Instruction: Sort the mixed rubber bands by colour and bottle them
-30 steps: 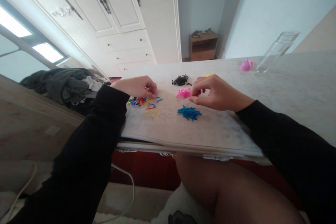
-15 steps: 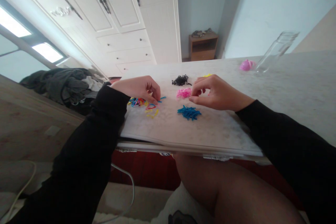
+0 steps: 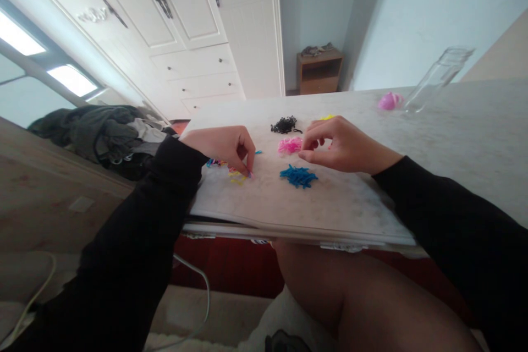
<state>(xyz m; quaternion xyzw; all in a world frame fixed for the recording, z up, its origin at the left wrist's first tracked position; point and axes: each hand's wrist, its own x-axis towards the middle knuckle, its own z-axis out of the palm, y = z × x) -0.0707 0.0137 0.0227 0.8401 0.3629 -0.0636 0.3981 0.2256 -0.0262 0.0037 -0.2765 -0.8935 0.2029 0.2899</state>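
My left hand point(image 3: 231, 148) is pinched at the table's left side, thumb and forefinger on a small pink-purple rubber band point(image 3: 251, 175). Beneath and beside it lies a mixed pile of coloured rubber bands point(image 3: 215, 163), partly hidden by the hand, with yellow bands point(image 3: 238, 180) in front. My right hand point(image 3: 334, 146) hovers with curled fingers at the right edge of a pink band pile point(image 3: 290, 146); a small gap shows between thumb and fingertips. Nearer me is a blue band pile point(image 3: 298, 176), and farther back a black one point(image 3: 286, 125).
Yellow bands point(image 3: 328, 117) show behind my right hand. A pink-purple object point(image 3: 390, 101) sits beside a clear glass bottle point(image 3: 437, 80) at the table's back right. Dark clothes point(image 3: 103, 137) are heaped beyond the left end. The table's front edge point(image 3: 297, 234) runs above my legs.
My left hand has come slightly nearer to me and closed its fingertips on a small band. My right hand has stayed almost still by the pink pile.
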